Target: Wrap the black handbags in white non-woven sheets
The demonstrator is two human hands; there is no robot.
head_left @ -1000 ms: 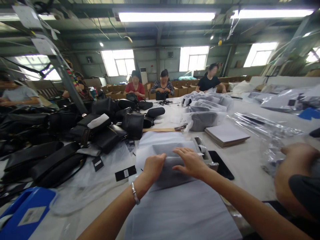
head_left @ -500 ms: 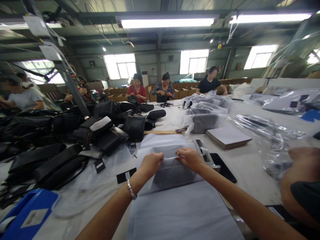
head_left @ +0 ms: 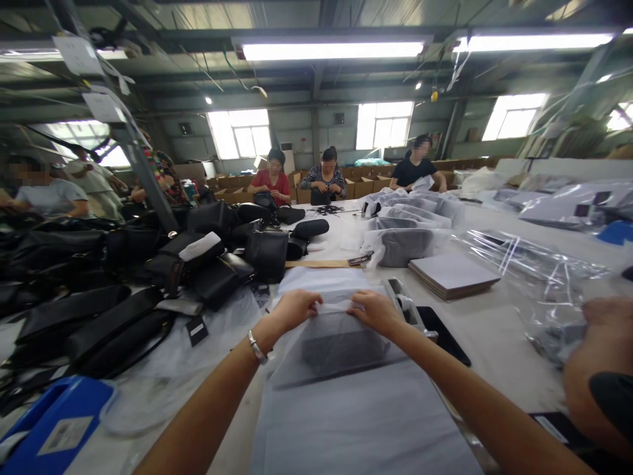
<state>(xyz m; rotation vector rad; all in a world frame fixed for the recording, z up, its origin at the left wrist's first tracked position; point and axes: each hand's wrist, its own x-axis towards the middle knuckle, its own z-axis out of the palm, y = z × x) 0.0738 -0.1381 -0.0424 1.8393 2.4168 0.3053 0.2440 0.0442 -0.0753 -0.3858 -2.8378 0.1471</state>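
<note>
A dark bag-like block [head_left: 341, 353] lies under thin white tissue paper [head_left: 329, 323], its shape showing grey through the sheet. My left hand [head_left: 297, 307] pinches the tissue's upper edge on the left side. Opposite it, my right hand [head_left: 374, 313] pinches the same edge, a short gap from the left fingers. Beneath the wrapped block and toward me spreads a stack of flat white tissue sheets [head_left: 356, 419]. Just right of my right hand sits a grey tape dispenser [head_left: 406, 303], partly hidden by the hand and forearm.
Black handbags [head_left: 208, 267] pile up on the left, with a blue tape dispenser [head_left: 59, 422] nearer. Ahead stand several tissue-wrapped bags [head_left: 405, 241]. Rightward are a board stack [head_left: 453, 272], a black flat object [head_left: 448, 336], clear plastic [head_left: 539, 264] and another person's arm [head_left: 601, 356].
The tissue has been drawn over the dark block and spreads wider at the left. My left hand has shifted slightly up and left; a black card near that wrist is now covered.
</note>
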